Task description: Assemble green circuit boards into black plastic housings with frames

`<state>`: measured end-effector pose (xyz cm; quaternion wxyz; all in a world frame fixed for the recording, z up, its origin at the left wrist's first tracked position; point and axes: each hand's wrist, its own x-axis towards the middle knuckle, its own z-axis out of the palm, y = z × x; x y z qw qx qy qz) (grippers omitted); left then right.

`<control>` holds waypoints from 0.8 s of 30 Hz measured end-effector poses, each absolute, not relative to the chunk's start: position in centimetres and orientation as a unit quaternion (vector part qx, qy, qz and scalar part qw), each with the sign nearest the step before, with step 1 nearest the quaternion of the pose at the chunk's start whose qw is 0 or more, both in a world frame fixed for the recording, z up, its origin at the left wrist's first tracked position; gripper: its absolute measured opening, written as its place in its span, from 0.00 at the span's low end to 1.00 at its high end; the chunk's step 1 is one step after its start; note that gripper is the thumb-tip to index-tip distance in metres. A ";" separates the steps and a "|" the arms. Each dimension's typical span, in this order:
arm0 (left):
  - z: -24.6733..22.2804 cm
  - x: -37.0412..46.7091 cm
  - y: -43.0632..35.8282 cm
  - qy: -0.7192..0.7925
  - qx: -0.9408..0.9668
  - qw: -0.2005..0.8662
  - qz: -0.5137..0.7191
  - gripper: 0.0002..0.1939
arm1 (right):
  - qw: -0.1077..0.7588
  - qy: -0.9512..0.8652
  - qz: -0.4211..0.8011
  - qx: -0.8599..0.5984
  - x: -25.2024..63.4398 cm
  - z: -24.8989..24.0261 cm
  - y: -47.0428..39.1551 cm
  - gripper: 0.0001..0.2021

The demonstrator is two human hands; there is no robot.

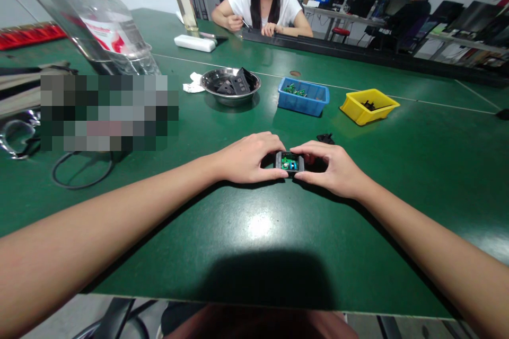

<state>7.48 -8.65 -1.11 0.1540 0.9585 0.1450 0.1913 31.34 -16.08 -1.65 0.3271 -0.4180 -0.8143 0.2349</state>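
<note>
A small black housing with a green circuit board inside lies between my hands on the green table. My left hand grips its left side, thumb at the near edge and fingers at the far edge. On the right side my right hand holds the same housing between thumb and fingers. The housing's open face is turned up, and a blue part shows on the board. Just beyond my right hand lies a small black piece.
A steel bowl of black parts, a blue bin of green boards and a yellow bin of black pieces stand beyond my hands. Bottles and a cable loop are at left. A person sits opposite.
</note>
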 end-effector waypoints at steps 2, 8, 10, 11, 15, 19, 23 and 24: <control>-1.1 7.5 -8.7 0.150 0.958 0.159 0.188 0.22 | 0.327 -0.811 0.240 -0.422 31.3 -1.7 -16.1 0.19; -1.1 7.6 -8.7 0.162 0.954 0.172 0.182 0.22 | 0.331 -0.804 0.257 -0.422 31.3 -1.7 -16.0 0.19; -1.1 7.6 -8.7 0.165 0.954 0.175 0.181 0.22 | 0.331 -0.801 0.262 -0.425 31.3 -1.6 -16.0 0.18; -1.1 7.6 -8.7 0.166 0.953 0.175 0.181 0.22 | 0.331 -0.799 0.264 -0.427 31.3 -1.6 -16.0 0.18; -1.1 7.6 -8.7 0.169 0.953 0.176 0.177 0.22 | 0.327 -0.798 0.270 -0.429 31.3 -1.6 -16.0 0.18; -1.1 7.5 -8.7 0.168 0.953 0.177 0.177 0.22 | 0.330 -0.795 0.275 -0.428 31.3 -1.5 -15.9 0.19; -1.0 7.6 -8.6 0.166 0.954 0.174 0.178 0.22 | 0.327 -0.793 0.278 -0.432 31.4 -1.6 -15.9 0.19; -1.0 7.6 -8.6 0.166 0.955 0.171 0.178 0.22 | 0.327 -0.793 0.279 -0.432 31.4 -1.6 -15.9 0.19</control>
